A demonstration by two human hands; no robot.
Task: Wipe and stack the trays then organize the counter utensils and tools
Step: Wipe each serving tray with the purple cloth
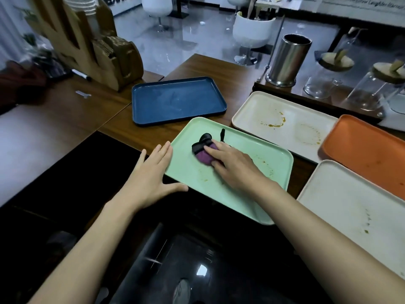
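A mint green tray (pixel 267 159) lies on the wooden counter in front of me, with small brown stains near its right side. My right hand (pixel 234 167) presses a purple and black cloth (pixel 202 151) onto the tray's middle, fingers laid flat over it. My left hand (pixel 151 174) rests open against the tray's left edge, fingers straight. Further back, a blue tray (pixel 177 99) sits by itself. To the right lie a cream tray (pixel 282 121) with orange-brown ring stains, an orange tray (pixel 363 154) and another cream tray (pixel 355 211) with small specks.
A steel cylinder (pixel 289 60) stands at the back right beside glass jars (pixel 368 91) with lids. A wooden holder (pixel 92 44) stands at the back left, a marker (pixel 82 75) beside it. Below the counter's near edge is a dark glossy surface.
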